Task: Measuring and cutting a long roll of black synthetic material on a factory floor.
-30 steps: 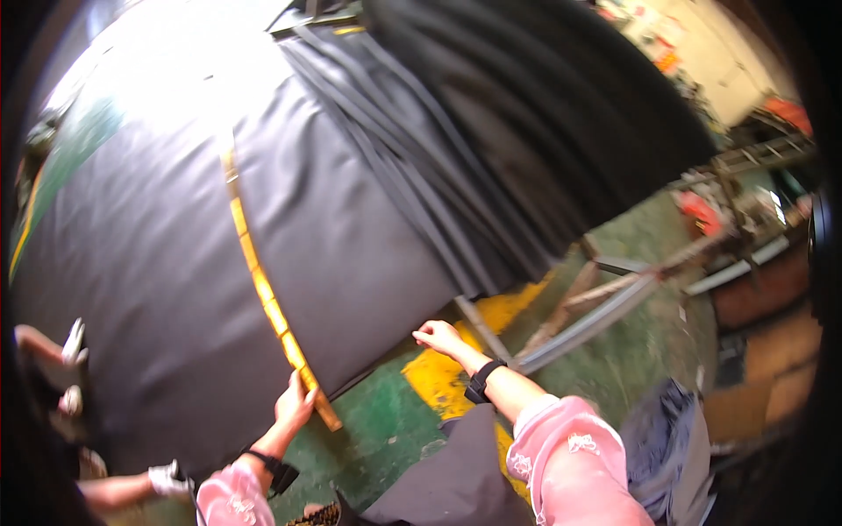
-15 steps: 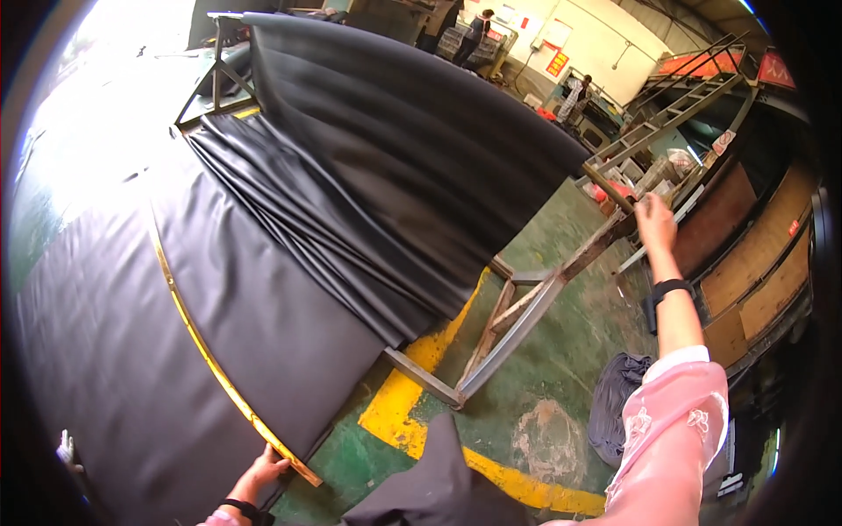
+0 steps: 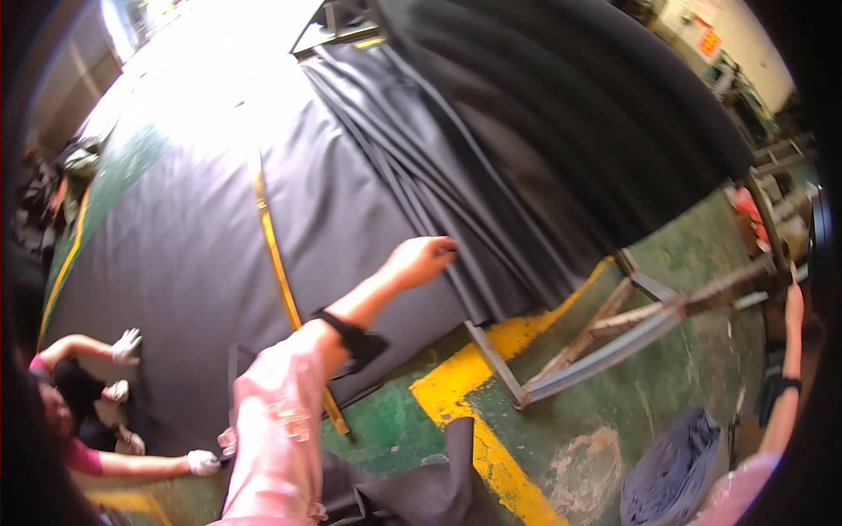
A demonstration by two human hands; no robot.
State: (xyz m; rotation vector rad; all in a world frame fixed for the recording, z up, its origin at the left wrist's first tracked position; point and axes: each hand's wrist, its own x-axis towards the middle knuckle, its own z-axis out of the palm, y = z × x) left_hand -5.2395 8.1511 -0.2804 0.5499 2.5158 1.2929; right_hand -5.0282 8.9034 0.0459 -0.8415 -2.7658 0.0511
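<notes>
My left hand [image 3: 425, 261] is closed above the near edge of the folded black sheet [image 3: 456, 184]; a dark bit shows at its fingertips, but I cannot make out what it holds. Far to the right, my right hand [image 3: 795, 294] is by the end of the metal stand [image 3: 605, 346], its fingers too small and blurred to read. The black sheet hangs in a broad sweep over the stand, gathers in folds and spreads flat to the left. Across the flat part lies a long, thin yellow strip [image 3: 279, 263], its near end partly behind my left forearm.
At the left, another person crouches, with white-gloved hands [image 3: 127, 346] on and beside the sheet. A dark bundle of cloth [image 3: 674, 469] sits on the green floor near my right arm. Loose black material [image 3: 412, 491] lies below. A yellow floor line [image 3: 504, 473] runs past the stand.
My left hand has let go of the yellow strip and moved forward and right to the folds. The view has turned left, bringing the crouching person into sight.
</notes>
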